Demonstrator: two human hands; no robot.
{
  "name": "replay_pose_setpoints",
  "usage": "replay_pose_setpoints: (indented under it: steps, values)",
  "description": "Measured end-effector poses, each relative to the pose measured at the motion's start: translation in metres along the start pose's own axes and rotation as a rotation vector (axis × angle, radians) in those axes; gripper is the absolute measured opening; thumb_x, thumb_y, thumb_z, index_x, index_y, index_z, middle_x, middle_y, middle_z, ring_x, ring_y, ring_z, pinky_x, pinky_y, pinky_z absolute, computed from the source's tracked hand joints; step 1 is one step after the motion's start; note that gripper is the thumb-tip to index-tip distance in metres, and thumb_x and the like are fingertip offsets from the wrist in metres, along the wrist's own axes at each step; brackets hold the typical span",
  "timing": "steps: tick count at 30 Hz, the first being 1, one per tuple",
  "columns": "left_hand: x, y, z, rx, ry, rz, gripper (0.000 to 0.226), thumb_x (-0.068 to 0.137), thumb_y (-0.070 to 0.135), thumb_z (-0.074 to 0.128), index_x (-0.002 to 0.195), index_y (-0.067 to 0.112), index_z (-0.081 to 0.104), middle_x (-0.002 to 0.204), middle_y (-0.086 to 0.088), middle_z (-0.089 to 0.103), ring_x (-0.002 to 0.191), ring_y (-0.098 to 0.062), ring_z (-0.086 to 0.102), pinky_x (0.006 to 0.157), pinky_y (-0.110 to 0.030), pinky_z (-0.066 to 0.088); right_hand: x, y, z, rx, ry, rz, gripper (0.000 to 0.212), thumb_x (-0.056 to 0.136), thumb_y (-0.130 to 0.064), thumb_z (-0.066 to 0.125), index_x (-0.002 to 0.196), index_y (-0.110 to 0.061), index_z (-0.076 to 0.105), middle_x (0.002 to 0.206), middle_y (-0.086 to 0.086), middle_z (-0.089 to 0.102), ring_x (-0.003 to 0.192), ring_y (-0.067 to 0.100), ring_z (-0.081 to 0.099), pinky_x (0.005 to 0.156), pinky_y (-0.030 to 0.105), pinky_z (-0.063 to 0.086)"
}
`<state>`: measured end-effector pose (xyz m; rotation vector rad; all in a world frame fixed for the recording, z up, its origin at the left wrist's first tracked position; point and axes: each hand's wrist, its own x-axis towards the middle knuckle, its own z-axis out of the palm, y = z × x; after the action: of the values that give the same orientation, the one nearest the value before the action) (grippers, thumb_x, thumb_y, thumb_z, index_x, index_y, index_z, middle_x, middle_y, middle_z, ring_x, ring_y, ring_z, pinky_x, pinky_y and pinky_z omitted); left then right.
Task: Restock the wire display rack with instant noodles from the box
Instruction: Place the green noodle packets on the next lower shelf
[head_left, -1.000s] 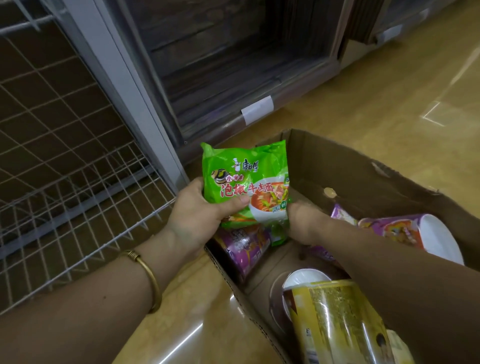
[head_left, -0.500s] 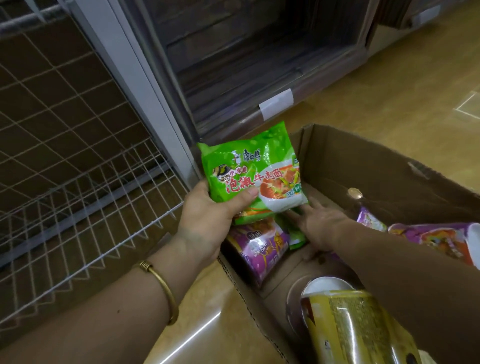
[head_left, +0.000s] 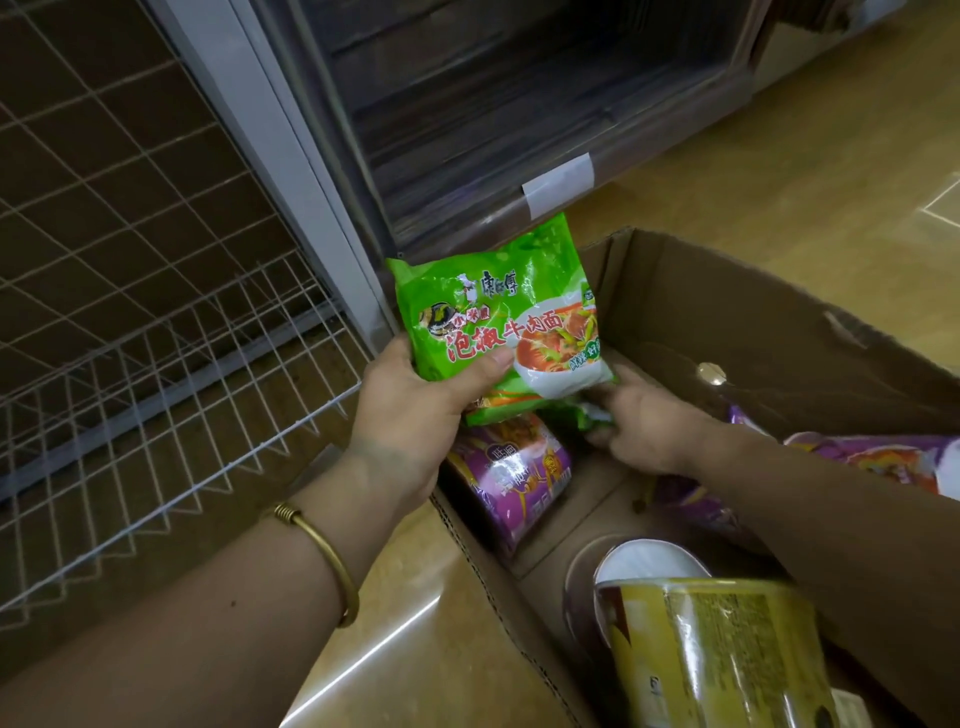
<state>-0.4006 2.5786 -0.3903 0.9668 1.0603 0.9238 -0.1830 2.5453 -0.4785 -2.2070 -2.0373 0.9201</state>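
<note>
My left hand grips a green instant noodle packet by its lower left corner, thumb on the front, above the near left corner of the cardboard box. My right hand reaches into the box below that packet, its fingers on a second green packet that is mostly hidden. Inside the box lie purple noodle cups, one at the right, and a yellow cup at the near end. The white wire display rack stands to the left, its lower shelf bare.
A grey metal upright separates the wire rack from a dark wooden shelf unit with a white label strip. The box sits on a shiny tan floor that extends to the right and toward me.
My left hand has lifted the green packet a little higher out of the box. My right hand has slid further in under it, onto the second green packet.
</note>
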Motion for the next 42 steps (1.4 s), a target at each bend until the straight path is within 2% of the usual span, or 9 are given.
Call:
replay_pose_setpoints:
  steps: [4,11,14,19,24,27,30,34,42]
  values:
    - [-0.002,0.002,0.004,-0.012,0.036,0.001,0.055,0.069,0.004,0.080,0.120,0.002,0.060,0.105,-0.011,0.075,0.095,-0.027,0.073,0.074,-0.036,0.060,-0.008,0.009,-0.012,0.131,0.204,0.003,0.065,0.093,-0.016,0.058,0.150,-0.024,0.028,0.147,0.005,0.033,0.132,0.031,0.044,0.111,0.042,0.037]
    - [-0.001,0.003,0.005,-0.017,0.061,0.006,0.051,0.069,0.008,0.080,0.117,0.008,0.061,0.104,-0.008,0.075,0.093,-0.024,0.074,0.075,-0.039,0.061,-0.008,0.019,-0.031,0.175,0.496,0.205,0.040,0.101,-0.014,0.044,0.140,-0.012,0.035,0.129,0.020,0.044,0.109,0.046,0.053,0.088,0.044,0.043]
    - [-0.001,0.002,0.004,0.001,0.048,0.004,0.053,0.066,0.009,0.081,0.115,0.008,0.061,0.103,-0.008,0.076,0.093,-0.024,0.074,0.075,-0.038,0.061,0.000,0.015,-0.032,0.277,0.483,0.301,0.042,0.097,-0.010,0.048,0.137,-0.011,0.035,0.130,0.021,0.042,0.114,0.045,0.050,0.095,0.043,0.042]
    - [0.000,0.000,0.002,0.011,0.028,0.015,0.059,0.063,0.010,0.081,0.118,0.005,0.060,0.106,-0.010,0.075,0.095,-0.026,0.073,0.077,-0.039,0.060,0.005,0.014,-0.028,0.249,0.398,0.357,0.076,0.079,-0.007,0.071,0.143,-0.014,0.031,0.134,0.019,0.046,0.123,0.042,0.050,0.104,0.049,0.043]
    - [-0.001,-0.002,-0.001,0.044,0.017,0.027,0.056,0.059,0.011,0.082,0.111,0.006,0.062,0.102,-0.009,0.076,0.094,-0.027,0.073,0.079,-0.039,0.060,0.001,0.017,-0.035,0.292,0.425,0.429,0.056,0.076,-0.021,0.083,0.124,-0.015,0.055,0.111,0.014,0.066,0.110,0.036,0.061,0.093,0.040,0.050]
    - [-0.001,-0.002,-0.001,0.059,0.018,0.028,0.057,0.058,0.013,0.084,0.110,0.007,0.062,0.103,-0.009,0.076,0.095,-0.027,0.073,0.083,-0.042,0.058,-0.006,0.018,-0.045,0.412,0.427,0.431,0.042,0.078,-0.030,0.081,0.112,-0.022,0.058,0.098,0.004,0.063,0.102,0.032,0.061,0.096,0.043,0.048]
    - [-0.002,-0.001,0.000,0.062,0.015,0.023,0.058,0.058,0.014,0.083,0.111,0.007,0.062,0.103,-0.008,0.076,0.095,-0.026,0.073,0.082,-0.040,0.059,-0.017,0.021,-0.055,0.645,0.428,0.426,0.032,0.087,-0.030,0.075,0.107,-0.015,0.054,0.101,0.006,0.064,0.095,0.026,0.062,0.091,0.037,0.050]
    - [-0.003,-0.001,-0.001,0.097,0.020,0.014,0.058,0.057,0.015,0.084,0.110,0.009,0.063,0.102,-0.007,0.076,0.093,-0.025,0.074,0.081,-0.041,0.059,-0.040,0.030,-0.066,0.930,0.485,0.435,0.032,0.087,-0.025,0.075,0.111,-0.010,0.061,0.103,0.009,0.073,0.091,0.029,0.071,0.089,0.048,0.057]
    - [-0.012,0.006,0.002,0.218,0.016,-0.049,0.067,0.043,0.027,0.090,0.103,0.015,0.063,0.099,-0.004,0.076,0.090,-0.024,0.074,0.085,-0.047,0.059,-0.099,0.030,-0.083,1.308,0.518,0.381,0.032,0.090,-0.014,0.070,0.118,-0.004,0.059,0.103,0.014,0.076,0.089,0.033,0.075,0.086,0.051,0.058]
